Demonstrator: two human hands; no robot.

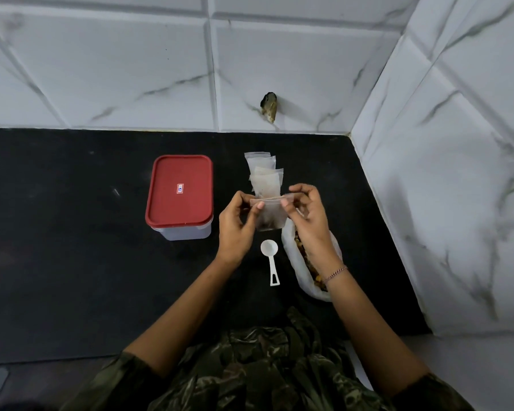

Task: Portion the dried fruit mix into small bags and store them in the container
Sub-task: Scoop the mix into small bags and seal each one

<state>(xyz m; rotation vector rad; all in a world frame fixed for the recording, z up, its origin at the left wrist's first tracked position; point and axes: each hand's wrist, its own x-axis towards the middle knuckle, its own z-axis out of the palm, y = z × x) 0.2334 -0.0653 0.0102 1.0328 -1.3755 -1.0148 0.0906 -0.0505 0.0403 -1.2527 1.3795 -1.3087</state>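
- The container [179, 194] stands on the dark surface [72, 232] at the left, well apart from the hands, with its red lid [180, 188] on. Nothing can go into it until that lid comes off.
- The left hand [237, 225] pinches the left end of the small bag's top strip between its thumb and curled fingers, and holds the bag up off the surface.
- The small bag [270, 216] hangs between the two hands with a dark portion of fruit settled at its bottom. The step in hand looks like sealing – the zip strip is stretched level between the two pinches. Whether the strip is already pressed closed along its whole length cannot be told.
- Just behind it a pile of empty bags [264, 173] lies fanned on the surface. Below the hands the white scoop [268, 255] rests bowl up, untouched.
- The right hand [307, 223] grips the right end of the same strip, thumb in front and fingers bent behind it.
- Under the right wrist lies the open sack [299, 266] of dried fruit mix [318, 281], mostly hidden by the forearm.
- The next move probably calls for running the pinch firmly along the strip, then freeing one hand to lift the lid – the filled bag is light and floppy, so it wants support while it is carried across.
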